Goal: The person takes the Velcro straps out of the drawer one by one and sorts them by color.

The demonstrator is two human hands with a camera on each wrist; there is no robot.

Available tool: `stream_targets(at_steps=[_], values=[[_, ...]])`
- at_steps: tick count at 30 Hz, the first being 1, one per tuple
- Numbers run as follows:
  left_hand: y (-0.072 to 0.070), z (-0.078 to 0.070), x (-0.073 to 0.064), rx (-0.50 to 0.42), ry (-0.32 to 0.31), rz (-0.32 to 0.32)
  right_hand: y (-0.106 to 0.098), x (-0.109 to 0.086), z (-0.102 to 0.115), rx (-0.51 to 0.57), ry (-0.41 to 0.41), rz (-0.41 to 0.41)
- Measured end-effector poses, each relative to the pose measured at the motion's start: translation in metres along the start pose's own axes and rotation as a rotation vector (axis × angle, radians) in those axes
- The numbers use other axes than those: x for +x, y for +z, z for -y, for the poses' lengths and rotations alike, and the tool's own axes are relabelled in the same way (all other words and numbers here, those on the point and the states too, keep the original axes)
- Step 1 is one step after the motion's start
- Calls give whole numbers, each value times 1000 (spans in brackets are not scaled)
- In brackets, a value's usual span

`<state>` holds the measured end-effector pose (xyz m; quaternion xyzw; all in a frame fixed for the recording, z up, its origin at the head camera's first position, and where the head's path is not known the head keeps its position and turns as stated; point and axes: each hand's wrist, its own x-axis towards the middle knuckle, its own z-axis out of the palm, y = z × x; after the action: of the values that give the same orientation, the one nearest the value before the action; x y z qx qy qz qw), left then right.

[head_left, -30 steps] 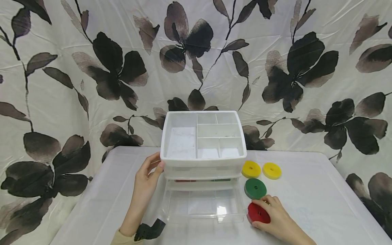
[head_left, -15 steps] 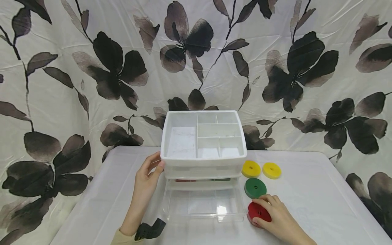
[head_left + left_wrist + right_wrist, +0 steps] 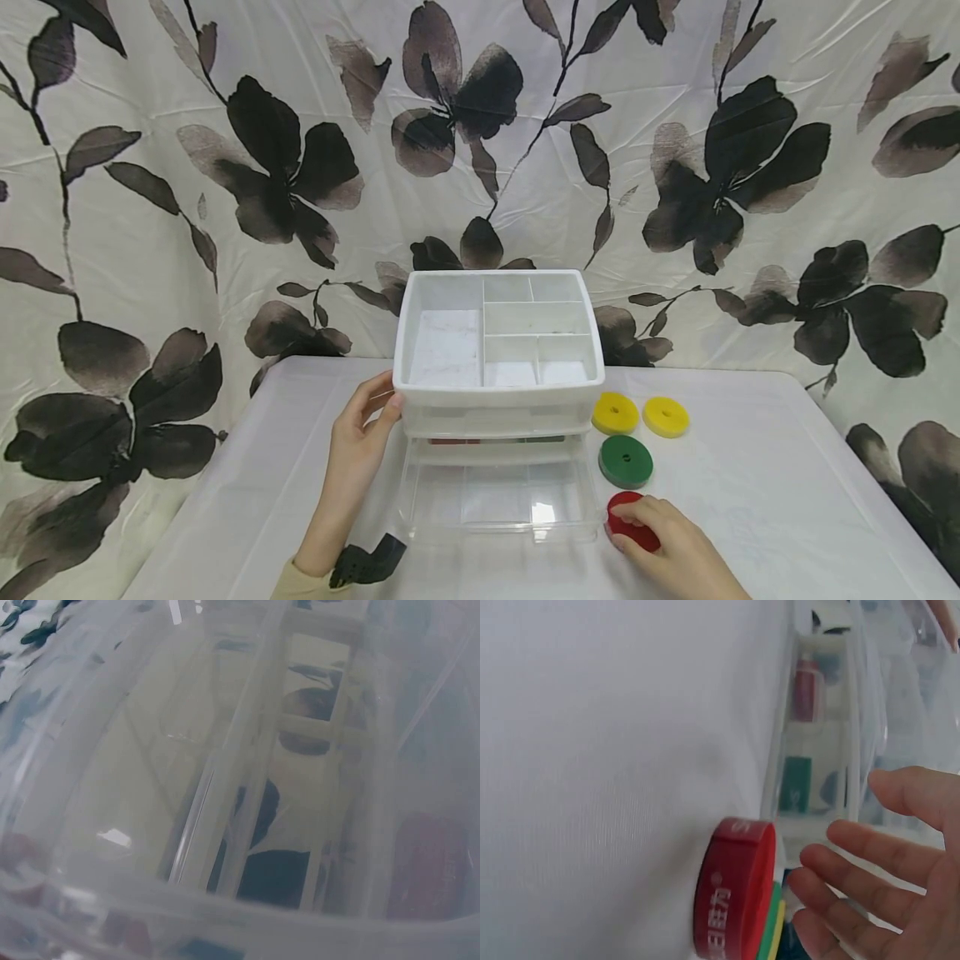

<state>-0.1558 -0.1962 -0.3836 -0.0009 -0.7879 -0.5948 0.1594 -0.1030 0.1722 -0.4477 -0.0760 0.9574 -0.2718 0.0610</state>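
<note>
My left hand (image 3: pixel 367 429) holds the front left corner of a white drawer organizer (image 3: pixel 498 400), thumb at the front and fingers along the side. A clear drawer (image 3: pixel 502 500) is pulled out beneath its divided top tray. By the drawer's front right corner sits a red disc (image 3: pixel 624 500), with white lettering on its rim in the right wrist view. My right hand (image 3: pixel 675 537) is over it. The right wrist view shows the fingers loosely spread and apart from the disc. The left wrist view looks through cloudy plastic; my left hand is hidden there.
A green disc (image 3: pixel 626 462) and two yellow discs, one left (image 3: pixel 615 414) and one right (image 3: pixel 666 417), lie behind the red one. A compartment in the right wrist view holds a red piece (image 3: pixel 805 691) and a green piece (image 3: pixel 795 784). A floral curtain (image 3: pixel 480 167) hangs behind the table.
My right hand has shifted a little left and down, and its fingers have come off the red disc. My left hand and the organizer have stayed in place.
</note>
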Motion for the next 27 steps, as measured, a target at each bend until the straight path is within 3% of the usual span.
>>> stream_targets(at_steps=[4,12,18,27], values=[[0,0,0,-7,-8,2,5,-4,4,60,-35,50],[0,0,0,-15,-8,1,18,-8,9,236,-80,272],[0,0,-1,-18,-5,2,31,-12,16,369,-135,374],[0,0,-1,-19,3,-4,47,-14,36,621,-138,494]])
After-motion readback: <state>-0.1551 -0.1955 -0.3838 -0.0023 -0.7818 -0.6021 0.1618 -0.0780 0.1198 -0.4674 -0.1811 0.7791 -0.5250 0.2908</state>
